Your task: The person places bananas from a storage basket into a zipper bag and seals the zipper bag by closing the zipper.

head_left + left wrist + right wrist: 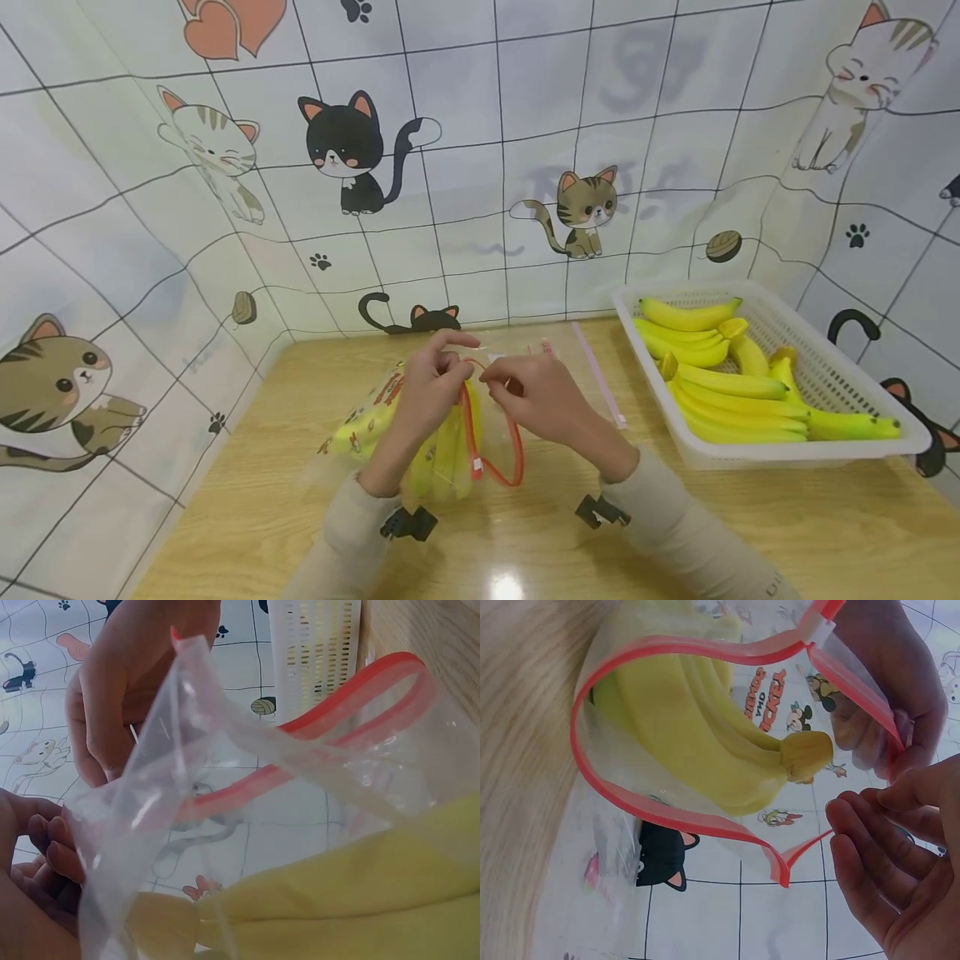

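A clear zip bag (371,417) with a red zip edge and cartoon print lies on the table, a bunch of bananas (697,727) inside. Its mouth gapes in a loop, and a white slider (817,630) sits on the red edge. My left hand (431,387) pinches the red edge at one side of the mouth. Opposite it, my right hand (536,396) has its thumb and fingers together at the same edge, close to the left fingertips. In the left wrist view, the bag film partly veils the bananas.
To the right stands a white plastic basket (697,454) holding several bunches of bananas (735,404). Another clear bag with a pink zip strip (600,375) lies flat behind my right hand. A cat-print sheet (465,167) surrounds the wooden table (262,500).
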Motion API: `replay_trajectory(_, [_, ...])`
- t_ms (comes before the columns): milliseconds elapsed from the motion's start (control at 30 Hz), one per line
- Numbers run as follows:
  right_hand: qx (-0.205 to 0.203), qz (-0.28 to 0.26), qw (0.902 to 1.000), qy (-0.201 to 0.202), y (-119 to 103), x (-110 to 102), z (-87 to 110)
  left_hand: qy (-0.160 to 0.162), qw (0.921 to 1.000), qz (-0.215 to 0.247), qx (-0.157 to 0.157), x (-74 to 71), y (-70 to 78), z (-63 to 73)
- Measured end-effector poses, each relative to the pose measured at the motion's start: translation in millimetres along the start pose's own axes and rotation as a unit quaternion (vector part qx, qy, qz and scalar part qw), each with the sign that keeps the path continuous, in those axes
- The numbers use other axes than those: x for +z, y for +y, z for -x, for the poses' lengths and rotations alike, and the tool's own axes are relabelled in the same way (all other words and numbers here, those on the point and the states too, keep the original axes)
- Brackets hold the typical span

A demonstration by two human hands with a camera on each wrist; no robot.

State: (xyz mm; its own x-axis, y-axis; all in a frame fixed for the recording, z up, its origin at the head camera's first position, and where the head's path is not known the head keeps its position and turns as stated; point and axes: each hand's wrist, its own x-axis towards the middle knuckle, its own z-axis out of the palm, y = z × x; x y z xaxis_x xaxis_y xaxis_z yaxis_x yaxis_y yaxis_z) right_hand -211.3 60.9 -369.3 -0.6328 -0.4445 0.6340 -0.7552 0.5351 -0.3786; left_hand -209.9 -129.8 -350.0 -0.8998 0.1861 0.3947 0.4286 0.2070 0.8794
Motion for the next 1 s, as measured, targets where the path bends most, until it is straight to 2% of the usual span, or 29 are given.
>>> replay_trajectory(133, [0.007,-0.008,0.9999,-0.002,0,-1,-0.3,0.001,0.9999,0.002,-0.013,-2.2,-0.9,0.1])
replay_trajectory(400, [-0.005,-0.013,0.9997,-0.022,1,1,-0.9,0.000,0.9999,0.007,-0.016,-4.9,-2.5,0.2])
replay_trajectory(733, [-0.012,-0.011,0.9998,-0.012,1,1,-1.2,-0.001,0.9997,0.013,-0.019,-10.5,0.7,-2.7])
replay_trajectory(1000, [0.009,-0.011,0.9999,0.010,3,-6,-1.5,0.021,0.9994,-0.005,-0.026,-15.1,2.9,-3.4])
